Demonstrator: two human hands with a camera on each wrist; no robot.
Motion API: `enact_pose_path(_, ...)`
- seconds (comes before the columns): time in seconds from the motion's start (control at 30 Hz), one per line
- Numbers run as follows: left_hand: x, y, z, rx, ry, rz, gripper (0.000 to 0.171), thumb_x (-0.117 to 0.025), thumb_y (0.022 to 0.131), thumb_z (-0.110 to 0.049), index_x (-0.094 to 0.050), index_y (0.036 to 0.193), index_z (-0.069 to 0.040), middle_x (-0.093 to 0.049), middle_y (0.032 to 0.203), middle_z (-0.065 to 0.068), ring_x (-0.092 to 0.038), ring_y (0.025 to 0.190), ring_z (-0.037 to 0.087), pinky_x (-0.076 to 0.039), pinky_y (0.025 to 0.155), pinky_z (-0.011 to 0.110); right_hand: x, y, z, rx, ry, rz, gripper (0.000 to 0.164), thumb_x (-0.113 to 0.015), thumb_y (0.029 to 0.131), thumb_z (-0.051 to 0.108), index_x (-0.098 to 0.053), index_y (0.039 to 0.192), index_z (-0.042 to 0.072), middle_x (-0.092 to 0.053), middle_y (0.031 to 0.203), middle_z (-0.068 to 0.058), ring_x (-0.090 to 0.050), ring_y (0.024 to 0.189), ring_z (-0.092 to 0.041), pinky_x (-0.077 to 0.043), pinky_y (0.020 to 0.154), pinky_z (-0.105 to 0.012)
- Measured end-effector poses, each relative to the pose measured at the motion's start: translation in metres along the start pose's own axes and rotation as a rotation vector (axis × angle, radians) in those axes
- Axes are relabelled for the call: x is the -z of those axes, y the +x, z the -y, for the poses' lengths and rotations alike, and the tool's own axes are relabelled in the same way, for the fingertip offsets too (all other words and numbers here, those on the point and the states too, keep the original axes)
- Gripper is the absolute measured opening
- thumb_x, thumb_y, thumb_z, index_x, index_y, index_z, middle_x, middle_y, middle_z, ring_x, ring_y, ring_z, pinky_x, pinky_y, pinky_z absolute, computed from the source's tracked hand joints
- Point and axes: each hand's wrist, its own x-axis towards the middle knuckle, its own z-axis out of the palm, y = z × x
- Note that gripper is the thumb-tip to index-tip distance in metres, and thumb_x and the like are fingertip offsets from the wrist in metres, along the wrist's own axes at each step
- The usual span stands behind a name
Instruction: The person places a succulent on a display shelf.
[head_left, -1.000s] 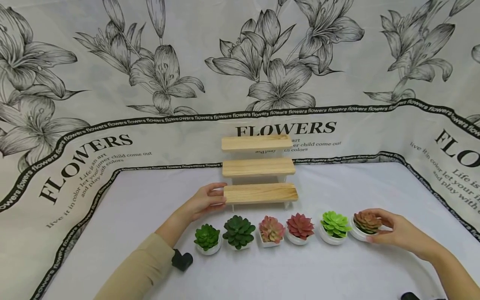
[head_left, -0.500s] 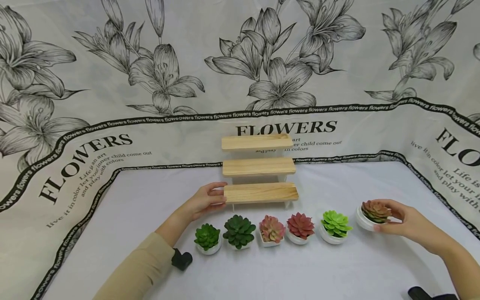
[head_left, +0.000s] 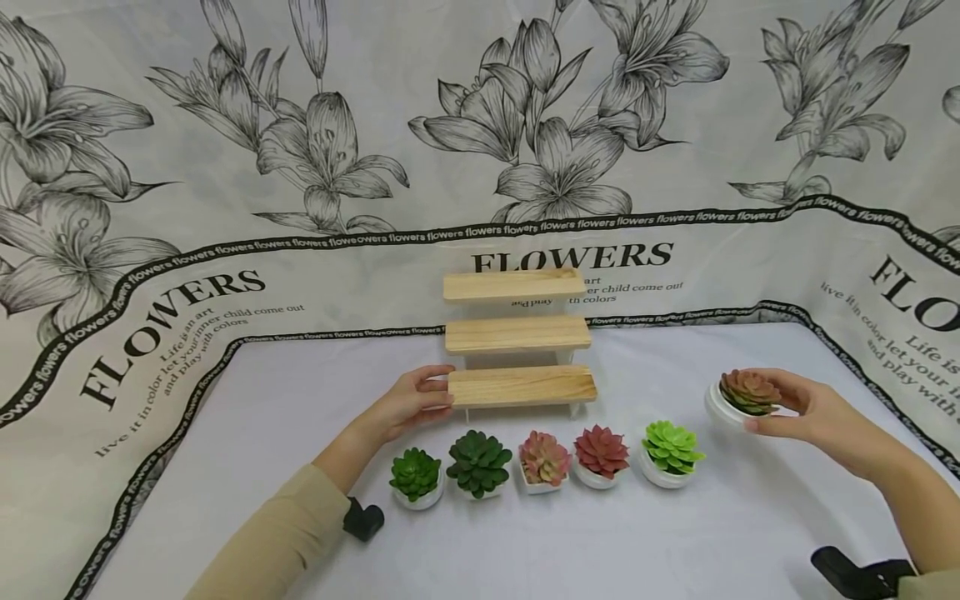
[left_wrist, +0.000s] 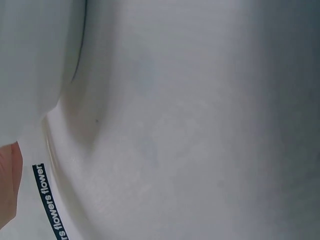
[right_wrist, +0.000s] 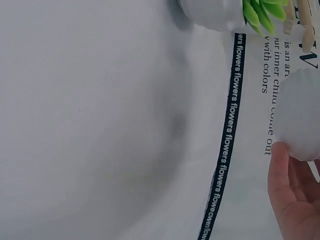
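In the head view my right hand (head_left: 821, 421) holds a reddish-brown succulent (head_left: 750, 392) in a round white pot, raised over the right side of the table. Its white pot (right_wrist: 301, 112) shows in the right wrist view, with the thumb and fingers at its lower side. My left hand (head_left: 408, 406) grips the left end of the lowest board on a three-tier wooden display stand (head_left: 521, 386). Several potted succulents stand in a row before the stand, from a small green one (head_left: 415, 475) to a bright lime-green succulent (head_left: 671, 448) nearest my right hand.
Between these stand a dark green succulent (head_left: 478, 464), a pink one (head_left: 544, 458) and a red one (head_left: 601, 452). A white cloth (head_left: 315, 375) covers the table. Floral fabric (head_left: 360, 283) rises behind the stand and at both sides.
My right hand has lifted the reddish-brown succulent off the table, first slightly right, then up and away from me in the head view. My left hand stays at the stand.
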Motion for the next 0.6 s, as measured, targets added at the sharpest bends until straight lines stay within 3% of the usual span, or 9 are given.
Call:
enact_pose_path(0.1,0.000,0.000,0.000,0.002,-0.004,-0.002,0.056,-0.056,0.088,0.007,-0.037,0.140,-0.002,-0.046,0.129,0.022,-0.059,0.091,0.017,-0.053,0.084,0.032,0.000,0.004,0.005,0.009,0.013,-0.012,0.058,-0.064,0.088,0.012,-0.037,0.137,0.003,-0.040,0.115,0.032,-0.033,0.102,0.018,-0.043,0.076,-0.014)
enact_pose_path(0.33,-0.002,0.001,-0.001,0.014,0.003,-0.021,0.056,-0.057,0.088,0.007,-0.039,0.139,-0.003,-0.047,0.128,0.022,-0.058,0.092,0.018,-0.052,0.086,0.034,0.001,0.015,0.020,-0.009,0.032,0.002,0.063,-0.065,0.088,0.013,-0.032,0.140,0.000,-0.039,0.115,0.029,-0.036,0.108,0.007,-0.046,0.083,-0.024)
enact_pose_path(0.37,-0.002,0.001,-0.001,0.016,0.004,-0.025,0.056,-0.057,0.087,0.007,-0.039,0.139,-0.003,-0.047,0.127,0.021,-0.058,0.091,0.018,-0.052,0.087,0.034,0.002,0.017,0.022,-0.002,0.028,0.001,0.063,-0.065,0.087,0.013,-0.033,0.140,-0.001,-0.041,0.114,0.029,-0.036,0.105,0.010,-0.044,0.077,-0.017)
enact_pose_path(0.47,-0.001,0.001,-0.001,0.018,0.009,-0.026,0.056,-0.057,0.087,0.007,-0.039,0.139,-0.003,-0.049,0.125,0.020,-0.058,0.090,0.017,-0.052,0.087,0.035,0.003,0.023,0.029,0.017,0.046,0.011,0.063,-0.065,0.087,0.012,-0.033,0.139,-0.002,-0.045,0.114,0.027,-0.040,0.102,0.012,-0.042,0.073,-0.012)
enact_pose_path(0.6,-0.001,0.001,-0.003,0.020,0.016,-0.029,0.055,-0.057,0.087,0.007,-0.040,0.139,-0.003,-0.049,0.123,0.019,-0.058,0.090,0.017,-0.052,0.087,0.035,0.003,0.031,0.040,0.026,0.083,0.020,0.062,-0.066,0.087,0.011,-0.034,0.138,-0.003,-0.050,0.110,0.025,-0.046,0.099,0.010,-0.044,0.073,-0.012)
